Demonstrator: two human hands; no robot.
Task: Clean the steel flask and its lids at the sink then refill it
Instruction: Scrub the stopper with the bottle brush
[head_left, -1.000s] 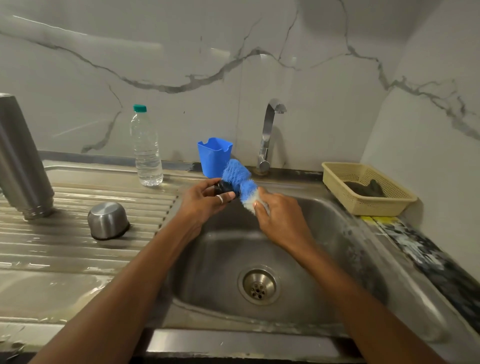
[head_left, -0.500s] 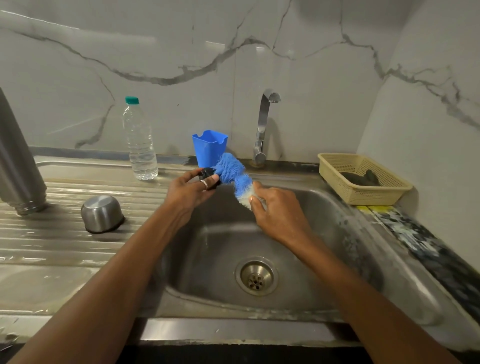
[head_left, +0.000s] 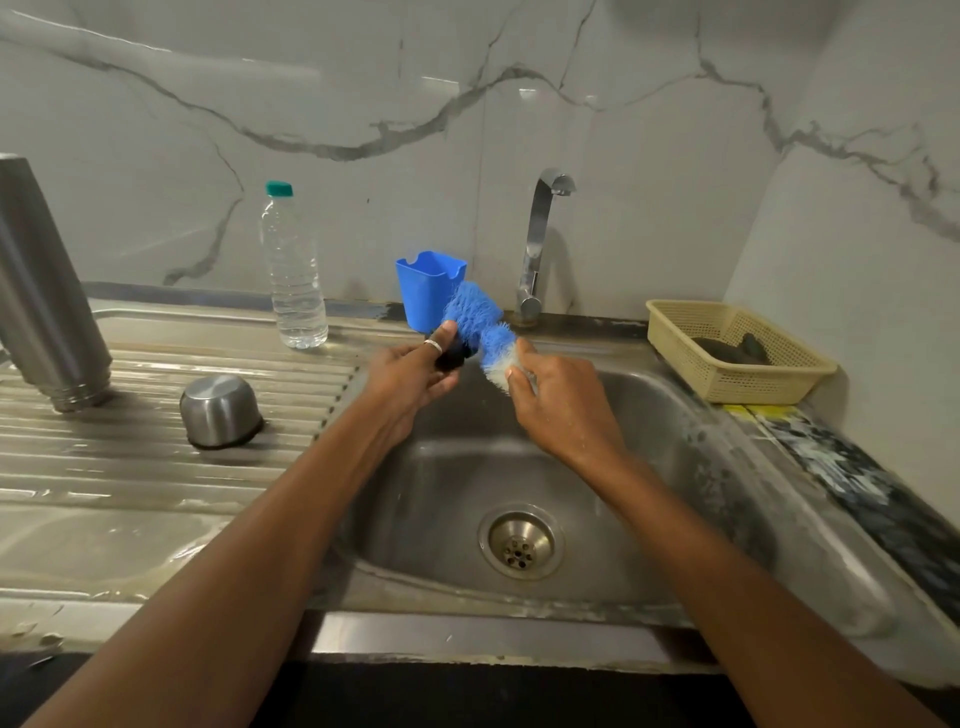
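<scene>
Black lid (head_left: 453, 358): small, light, probably slippery; your left grip (head_left: 410, 371) pinches it. Brush (head_left: 480, 325): soft bristles; right grip (head_left: 561, 400) clasps its base.

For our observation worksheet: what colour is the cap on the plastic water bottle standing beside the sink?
The cap is teal green; the head view shows it.

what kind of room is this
Probably a home kitchen: a stainless steel sink basin with a ribbed steel draining board, a curved chrome tap on the marble-look wall, and a blue-bristled bottle brush against a small black lid.
</scene>
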